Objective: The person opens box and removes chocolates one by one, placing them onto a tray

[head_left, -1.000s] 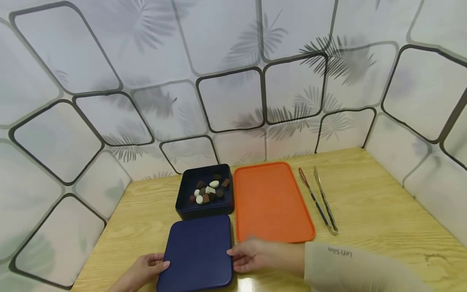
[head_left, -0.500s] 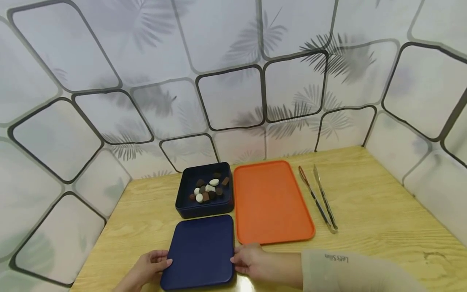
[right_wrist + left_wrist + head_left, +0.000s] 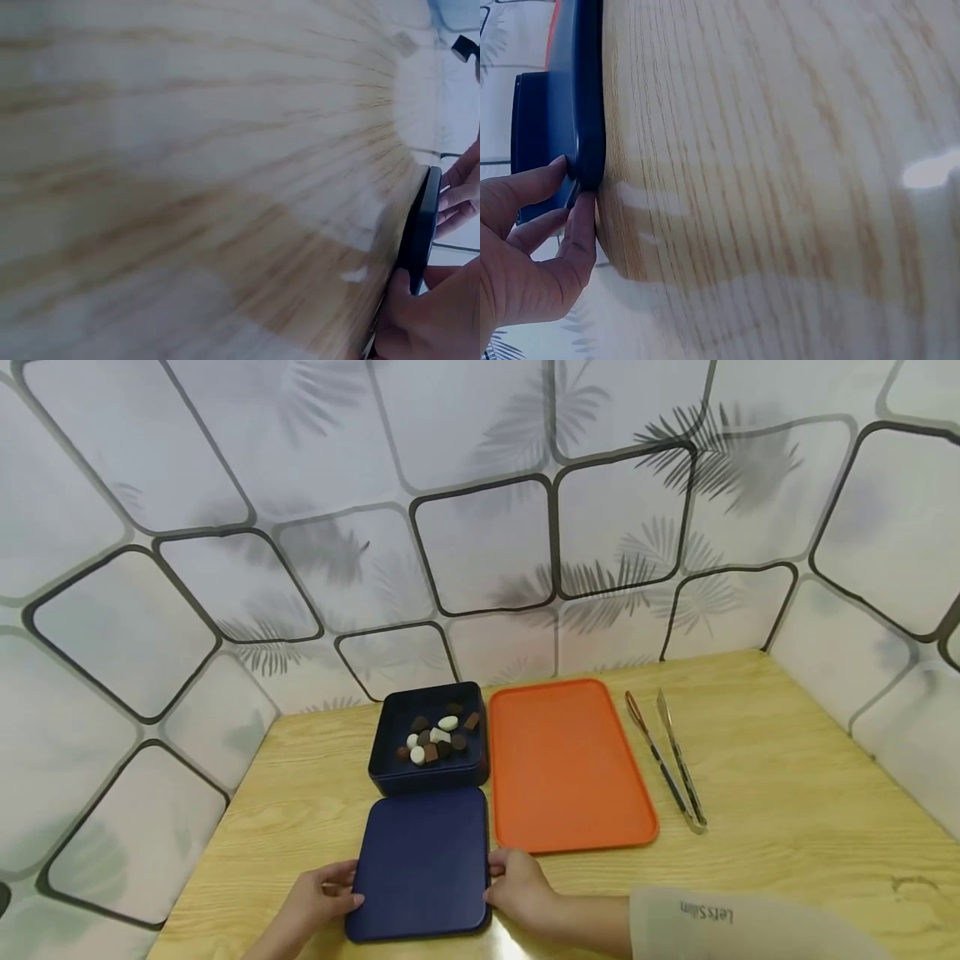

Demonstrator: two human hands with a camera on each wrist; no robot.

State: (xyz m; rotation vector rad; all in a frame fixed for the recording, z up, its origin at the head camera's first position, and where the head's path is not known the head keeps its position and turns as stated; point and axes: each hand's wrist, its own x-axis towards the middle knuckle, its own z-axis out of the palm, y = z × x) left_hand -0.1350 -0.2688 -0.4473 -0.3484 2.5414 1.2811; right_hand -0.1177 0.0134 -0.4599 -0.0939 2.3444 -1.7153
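Observation:
Between both hands lies a flat navy-blue lid (image 3: 422, 864) with rounded corners, close over the table. My left hand (image 3: 321, 900) pinches its left edge, thumb on top and fingers at the side and below, as the left wrist view shows. On the opposite edge my right hand (image 3: 523, 887) grips the lid in the same way. Just behind it stands an uncovered navy box (image 3: 431, 783), its front wall right at the lid's far edge. Several dark, brown and white chocolates (image 3: 439, 737) lie loosely grouped inside the box.
To the right of the box is an orange tray (image 3: 573, 768), lying flat with its left edge alongside. Metal tongs (image 3: 678, 768) rest beyond it, tips toward the wall. A patterned wall covering (image 3: 495, 552) encloses the wooden table (image 3: 765, 760) at the back and sides.
The lid has shifted slightly right and looks smaller, lowered toward the table, with both hands keeping hold of its sides. The head view has tilted a little. Box, tray and tongs stay in place.

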